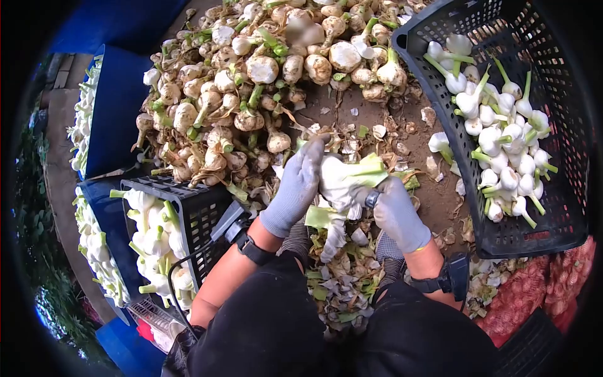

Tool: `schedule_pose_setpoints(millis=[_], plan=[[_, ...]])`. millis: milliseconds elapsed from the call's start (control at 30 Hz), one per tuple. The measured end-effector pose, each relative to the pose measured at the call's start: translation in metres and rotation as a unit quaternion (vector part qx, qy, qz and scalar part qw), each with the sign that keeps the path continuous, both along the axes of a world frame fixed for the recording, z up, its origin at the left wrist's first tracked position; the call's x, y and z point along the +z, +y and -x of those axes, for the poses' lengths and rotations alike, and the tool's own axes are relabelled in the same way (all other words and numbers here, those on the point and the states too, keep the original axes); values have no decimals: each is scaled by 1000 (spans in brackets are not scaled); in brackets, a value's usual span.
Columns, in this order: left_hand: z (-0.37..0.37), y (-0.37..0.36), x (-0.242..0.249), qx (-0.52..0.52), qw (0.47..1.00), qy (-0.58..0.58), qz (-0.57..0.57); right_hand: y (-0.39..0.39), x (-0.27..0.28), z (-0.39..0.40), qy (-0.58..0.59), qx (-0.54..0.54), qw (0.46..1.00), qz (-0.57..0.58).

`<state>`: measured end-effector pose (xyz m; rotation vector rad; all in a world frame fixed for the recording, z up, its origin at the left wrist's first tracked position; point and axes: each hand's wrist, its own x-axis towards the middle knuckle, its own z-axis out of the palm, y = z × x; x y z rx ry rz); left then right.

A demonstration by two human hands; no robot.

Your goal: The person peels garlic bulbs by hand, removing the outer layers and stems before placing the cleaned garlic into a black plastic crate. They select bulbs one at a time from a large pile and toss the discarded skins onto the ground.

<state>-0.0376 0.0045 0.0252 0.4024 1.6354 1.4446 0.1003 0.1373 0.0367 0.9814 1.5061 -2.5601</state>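
A white garlic bulb (pixel 339 184) with a cut green stem is held between my two gloved hands, over the peelings between my knees. The grey-gloved fingers of my left hand (pixel 300 184) are closed round its left side. My right hand (pixel 399 213) grips it from the right, just below the stem, with a small dark ring-like piece (pixel 372 200) at the thumb. Loose outer skin (pixel 333 235) hangs down beneath the bulb. On the ground ahead lies a large heap of unpeeled, soil-stained garlic (pixel 251 81).
To the right stands a black crate (pixel 468 207) with cleaned white garlic (pixel 509 144). Another black crate (pixel 204 213) of garlic is by my left arm, with blue containers (pixel 116 119) beyond. Garlic peelings (pixel 345 283) cover the ground between my feet. Red mesh sacks (pixel 521 289) lie at lower right.
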Motion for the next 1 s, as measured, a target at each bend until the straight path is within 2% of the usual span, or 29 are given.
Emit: schedule_pose_setpoints(millis=[33, 67, 133, 167, 200, 233, 267, 300, 333, 400, 467, 500, 533, 567, 600, 667, 700, 733, 800, 833, 867, 900, 933, 967, 1000], plan=[[2, 1, -2, 10, 993, 112, 40, -1, -5, -2, 0, 15, 999, -33], [1, 2, -1, 11, 993, 111, 38, -1, -14, -5, -2, 29, 997, -67], [-1, 3, 10, -151, 948, 280, 24, -5, -32, -10, 21, 23, 993, -111], [0, 5, 19, -194, 942, 263, 73, 1, -30, -15, -43, 94, 990, -101], [1, 2, 16, -195, 942, 261, 73, 3, -34, -18, -44, 93, 990, -100], [4, 0, 10, -146, 985, 78, 55, 5, -41, -20, -80, 142, 954, -252], [6, -2, 5, -91, 989, -108, 37, 8, -45, -20, -114, 188, 891, -397], [4, -5, 3, -40, 979, -201, 2, 13, -28, -14, -149, 139, 859, -470], [2, -7, 3, -3, 953, -300, -50, 19, -19, -11, -227, 190, 820, -489], [-3, -1, 4, 19, 954, -269, -133, 17, -30, -22, -167, 275, 848, -421], [-3, 2, -4, 11, 994, -75, -79, 2, -11, -29, -77, 424, 852, -298], [9, 1, -6, 28, 944, -291, -152, -7, -8, -32, 14, 463, 849, -255], [14, 7, -17, 56, 907, -348, -231, -12, -7, -35, 38, 516, 835, -188], [11, 31, 13, 141, 914, -318, -210, -13, -12, -41, 88, 481, 840, -236], [13, 50, 32, 3, 991, 63, -114, -14, -18, -47, 137, 444, 840, -280], [9, 80, 81, -115, 962, 8, -249, -1, 2, -22, 64, 549, 793, -256], [11, 91, 99, -85, 961, 9, -264, -4, -12, -33, 53, 491, 820, -291], [15, 101, 109, -57, 958, 11, -281, -1, -8, -27, 54, 491, 818, -295], [60, 84, 74, -111, 950, 135, -259, 5, -3, -5, -74, 465, 731, -493], [63, 72, 59, -68, 957, 180, -218, 9, -7, 12, -103, 409, 705, -570], [59, 62, 57, -6, 981, 106, -160, 15, -15, 29, -131, 352, 672, -638], [54, 50, 42, 69, 988, 54, -129, 23, -31, 42, -107, 303, 689, -650], [56, 36, 35, 115, 991, 40, -53, 25, -50, 49, -80, 252, 704, -659], [58, 17, 22, 142, 986, 91, -5, 20, -76, 44, -23, 223, 716, -661], [65, -6, 4, 143, 977, 151, 49, 12, -79, 40, -45, 312, 743, -591]])
